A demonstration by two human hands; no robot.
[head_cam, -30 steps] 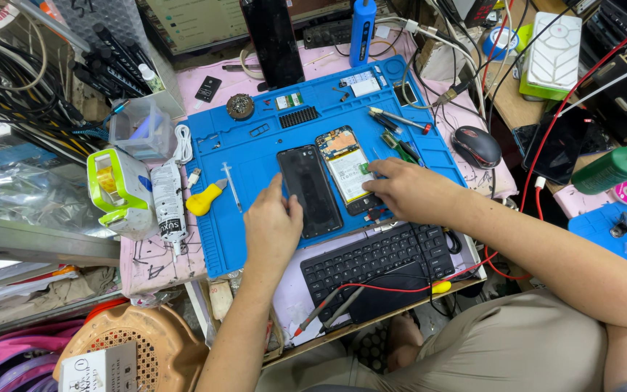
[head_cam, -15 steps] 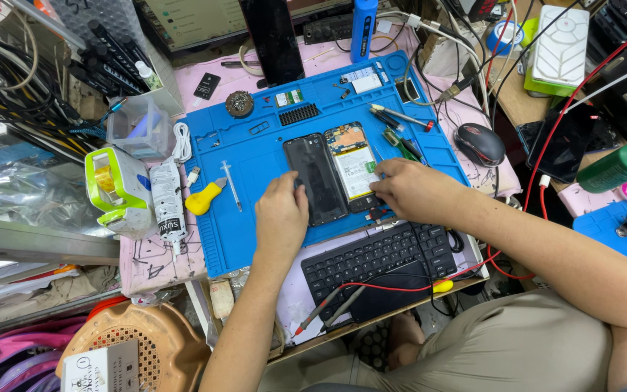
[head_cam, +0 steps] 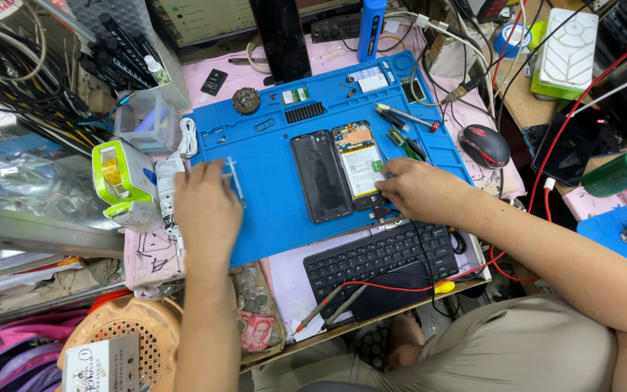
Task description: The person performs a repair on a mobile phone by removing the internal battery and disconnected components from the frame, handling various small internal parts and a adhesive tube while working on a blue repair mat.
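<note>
1. Centrally on the blue work mat (head_cam: 270, 210) lie two phone parts side by side: a black phone screen panel (head_cam: 321, 176) on the left and an opened phone body (head_cam: 358, 162) with its battery exposed on the right, their long edges just touching.
2. Right hand (head_cam: 421, 192): resting palm down on the mat at the lower right corner of the opened phone body, fingers (head_cam: 388, 173) bent and touching its bottom edge. Whether they pinch anything cannot be told.
3. Left hand (head_cam: 207, 207): placed at the left edge of the mat, well apart from the phone parts, fingers curled over a thin metal screwdriver (head_cam: 234, 183). The hand covers the handle; a firm grip cannot be confirmed.
4. Upper mat area: a round dark parts dish (head_cam: 245, 101), a black comb-shaped strip (head_cam: 305, 112), and tweezers (head_cam: 406, 116) near the right edge.
5. Below the mat: a black keyboard (head_cam: 379, 254) crossed by a red cable (head_cam: 400, 279).
6. Right of the mat: a black and red mouse (head_cam: 485, 144) on the table.
7. Left of the mat: a green and white tape dispenser (head_cam: 123, 178) and a clear plastic box (head_cam: 146, 122).
</note>
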